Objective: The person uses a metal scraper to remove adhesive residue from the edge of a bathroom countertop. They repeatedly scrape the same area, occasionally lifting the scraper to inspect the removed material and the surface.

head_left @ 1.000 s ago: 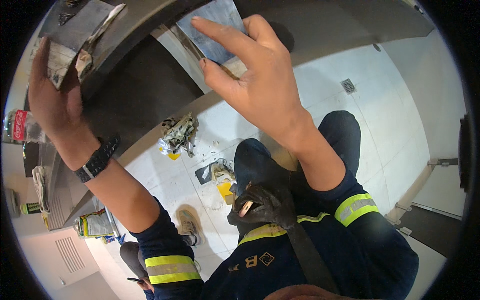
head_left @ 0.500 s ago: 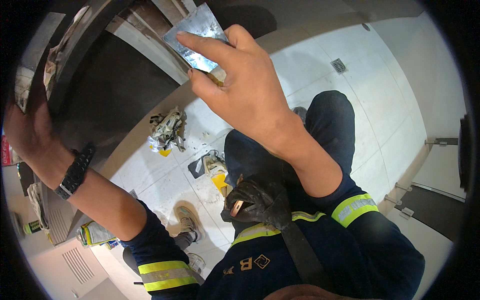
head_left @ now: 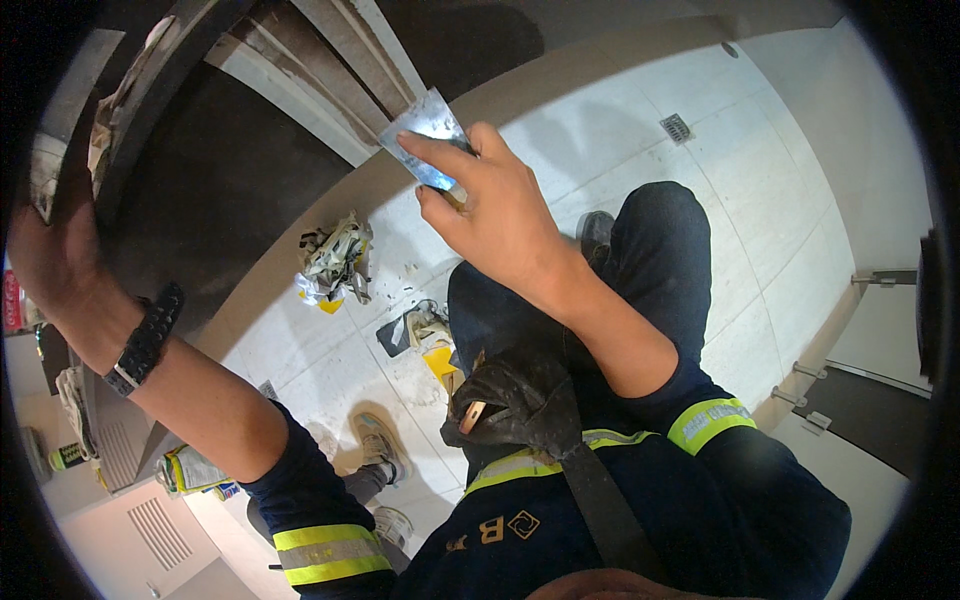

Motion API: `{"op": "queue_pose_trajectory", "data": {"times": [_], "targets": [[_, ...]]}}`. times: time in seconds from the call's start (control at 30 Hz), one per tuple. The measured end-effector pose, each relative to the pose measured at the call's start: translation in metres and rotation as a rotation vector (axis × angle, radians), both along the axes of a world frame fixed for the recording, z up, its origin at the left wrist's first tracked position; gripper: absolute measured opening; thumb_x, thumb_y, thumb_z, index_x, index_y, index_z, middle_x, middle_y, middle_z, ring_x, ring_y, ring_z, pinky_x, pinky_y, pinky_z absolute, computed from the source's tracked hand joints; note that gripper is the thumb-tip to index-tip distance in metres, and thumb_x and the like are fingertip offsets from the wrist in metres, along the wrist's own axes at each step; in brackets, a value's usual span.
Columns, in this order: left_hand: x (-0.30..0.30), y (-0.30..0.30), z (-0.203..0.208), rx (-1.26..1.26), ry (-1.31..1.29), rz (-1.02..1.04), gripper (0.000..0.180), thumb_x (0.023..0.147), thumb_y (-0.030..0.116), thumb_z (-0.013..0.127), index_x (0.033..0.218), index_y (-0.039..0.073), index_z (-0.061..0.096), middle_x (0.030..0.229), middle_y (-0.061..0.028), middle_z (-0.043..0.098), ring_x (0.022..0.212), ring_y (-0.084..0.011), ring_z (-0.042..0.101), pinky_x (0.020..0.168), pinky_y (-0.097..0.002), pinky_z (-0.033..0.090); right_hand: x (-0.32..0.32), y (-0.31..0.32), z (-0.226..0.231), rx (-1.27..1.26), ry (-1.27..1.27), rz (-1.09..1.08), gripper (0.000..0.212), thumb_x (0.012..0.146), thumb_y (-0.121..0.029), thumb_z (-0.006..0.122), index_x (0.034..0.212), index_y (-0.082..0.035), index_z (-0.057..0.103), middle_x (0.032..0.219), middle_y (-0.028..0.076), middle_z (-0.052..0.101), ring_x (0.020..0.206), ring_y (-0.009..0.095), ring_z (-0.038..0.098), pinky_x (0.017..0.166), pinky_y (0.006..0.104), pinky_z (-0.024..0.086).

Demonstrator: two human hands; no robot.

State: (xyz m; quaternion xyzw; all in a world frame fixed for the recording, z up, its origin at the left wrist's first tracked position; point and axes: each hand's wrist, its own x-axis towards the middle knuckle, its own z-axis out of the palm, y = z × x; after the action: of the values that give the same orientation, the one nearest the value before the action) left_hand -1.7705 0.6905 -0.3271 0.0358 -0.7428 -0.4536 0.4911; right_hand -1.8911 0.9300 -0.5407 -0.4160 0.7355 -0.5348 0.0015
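Near eleven o'clock from the middle of the view, a shiny flat metal blade [head_left: 428, 125] sits in the right hand [head_left: 505, 215]. That hand pinches it: the pointing finger lies along the flat side and the thumb is by the low edge, maybe to keep it from wobbling. The blade's back end is tucked out of sight in the hand. Pale strips [head_left: 375, 50] lie just past the blade, and I can't tell if they touch it. Out at ten o'clock, the left hand [head_left: 58, 260] is up by a gray flat plate [head_left: 82, 75] with a pale smear, perhaps to hold it up. It is too dark there to tell if those fingers squeeze or are spread. The rim of the view cuts off part of the plate. Between nine and ten o'clock, crumpled scraps [head_left: 338, 258] lie on the floor [head_left: 735, 170], maybe dropped out of the way. At seven o'clock is another person's shoe [head_left: 376, 442]; the left sleeve [head_left: 325, 520] hides much of that person.
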Motion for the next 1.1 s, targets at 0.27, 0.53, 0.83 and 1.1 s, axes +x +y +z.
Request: {"op": "queue_pose_trajectory", "data": {"times": [0.27, 0.53, 0.83, 1.1], "targets": [[-0.003, -0.007, -0.003, 0.179, 0.183, 0.218, 0.035, 0.103, 0.012, 0.047, 0.130, -0.008, 0.056, 0.131, -0.0208, 0.058, 0.118, -0.0294, 0.060, 0.100, -0.0415, 0.052, -0.002, 0.031, 0.049, 0.060, 0.079, 0.045, 0.052, 0.082, -0.022, 0.068, 0.132, -0.011, 0.059, 0.095, 0.019, 0.053, 0.079, 0.039, 0.062, 0.070, 0.0454, 0.052], [-0.009, 0.008, 0.002, 0.234, 0.182, 0.257, 0.035, 0.104, 0.013, 0.045, 0.130, -0.008, 0.057, 0.129, -0.0186, 0.060, 0.115, -0.0258, 0.062, 0.096, -0.0367, 0.054, -0.016, -0.002, 0.097, -0.202, 0.335, 0.043, 0.056, 0.076, -0.019, 0.072, 0.129, -0.007, 0.061, 0.093, 0.016, 0.061, 0.075, 0.030, 0.062, 0.067, 0.0370, 0.051], [-0.008, 0.006, 0.001, 0.223, 0.176, 0.250, 0.034, 0.103, 0.013, 0.047, 0.129, -0.006, 0.059, 0.128, -0.0176, 0.061, 0.115, -0.0262, 0.062, 0.095, -0.0366, 0.054, -0.023, -0.016, 0.103, -0.262, 0.418, -0.026, 0.058, 0.075, -0.024, 0.072, 0.128, -0.006, 0.061, 0.092, 0.015, 0.062, 0.073, 0.033, 0.064, 0.066, 0.0392, 0.053], [0.004, -0.010, -0.001, -0.018, 0.084, 0.335, 0.032, 0.102, 0.010, 0.049, 0.129, -0.003, 0.060, 0.131, -0.0177, 0.059, 0.120, -0.0271, 0.060, 0.098, -0.0378, 0.053, -0.023, -0.016, 0.112, -0.208, 0.479, -0.103, 0.052, 0.074, -0.028, 0.072, 0.119, -0.003, 0.066, 0.082, 0.016, 0.066, 0.074, 0.035, 0.068, 0.068, 0.0438, 0.055]]}}
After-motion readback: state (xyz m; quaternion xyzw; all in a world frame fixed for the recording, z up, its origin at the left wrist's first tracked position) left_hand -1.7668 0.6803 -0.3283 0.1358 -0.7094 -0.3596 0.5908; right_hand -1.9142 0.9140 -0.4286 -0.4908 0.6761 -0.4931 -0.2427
